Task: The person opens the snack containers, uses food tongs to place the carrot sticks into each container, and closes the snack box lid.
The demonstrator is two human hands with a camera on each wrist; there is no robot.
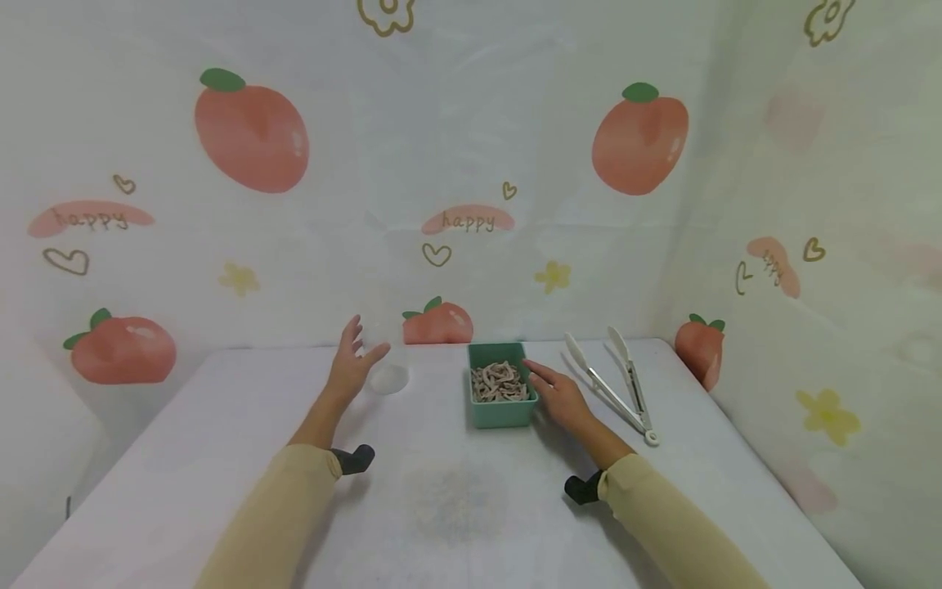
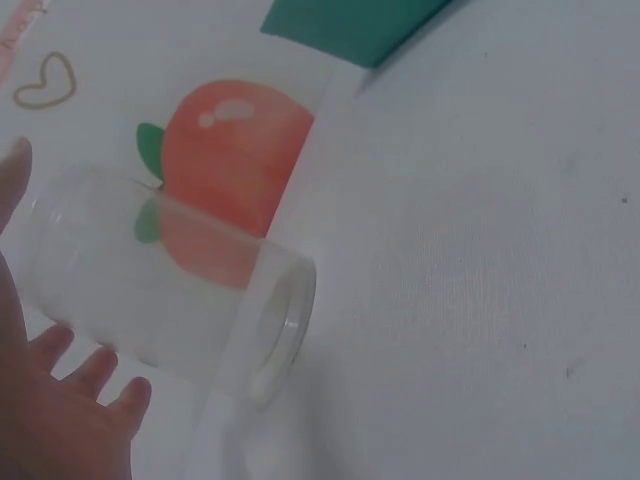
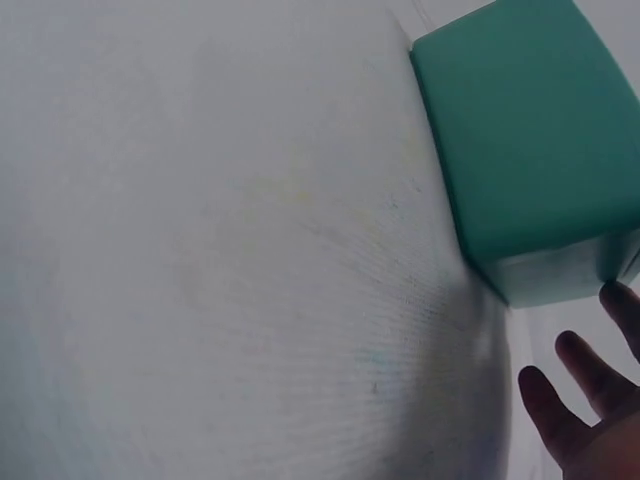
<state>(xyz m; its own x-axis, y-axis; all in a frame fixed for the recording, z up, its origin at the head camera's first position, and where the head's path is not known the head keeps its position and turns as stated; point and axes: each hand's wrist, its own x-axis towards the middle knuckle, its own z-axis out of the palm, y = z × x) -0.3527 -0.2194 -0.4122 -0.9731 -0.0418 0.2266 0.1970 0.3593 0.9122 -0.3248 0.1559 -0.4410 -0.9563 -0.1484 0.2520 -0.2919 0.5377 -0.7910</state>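
A clear cylindrical container (image 2: 170, 270) stands upright near the back of the table; in the head view only its pale bottom (image 1: 388, 379) shows well. My left hand (image 1: 348, 372) is just left of it, thumb and fingers spread, and whether any finger touches it I cannot tell. Grey-brown strips (image 1: 500, 382) lie in a green rectangular box (image 1: 502, 415) right of the container. Beside the box's right side is my right hand (image 1: 562, 401), fingers extended. One fingertip reaches the box wall in the right wrist view; contact is unclear.
White-handled tongs (image 1: 612, 397) lie spread on the table to the right of my right hand. A white cloth (image 1: 441, 544) covers the table. Behind it and to the right hang white sheets (image 1: 456, 123) printed with fruit. Each wrist carries a black device (image 1: 355, 460).
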